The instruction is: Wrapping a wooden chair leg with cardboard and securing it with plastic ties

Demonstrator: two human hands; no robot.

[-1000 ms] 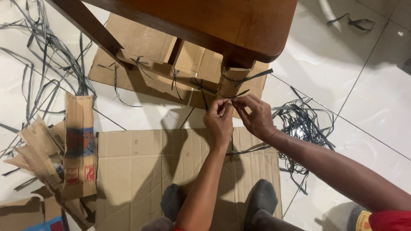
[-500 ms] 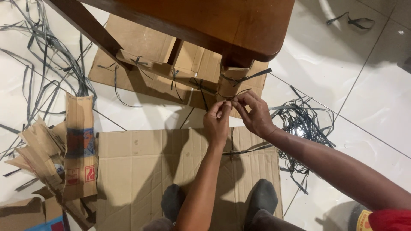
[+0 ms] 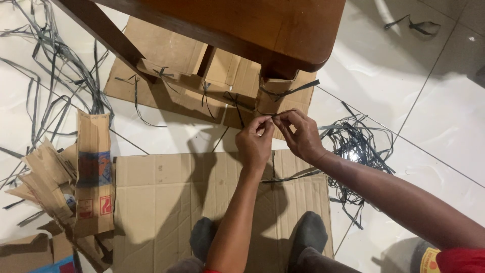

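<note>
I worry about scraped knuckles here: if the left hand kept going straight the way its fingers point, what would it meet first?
Most likely the cardboard-wrapped wooden table leg just beyond the left hand, whose fingers pinch a thin dark plastic strap tied there, beside the right hand. Depth is hard to judge from above.

Glossy white tile floor, thin grout lines, soft light glare. Dark wooden table overhead at top; its slanted brace left of tabletop. Flattened cardboard sheet on floor below table. Torn cardboard pile far left of table.
</note>
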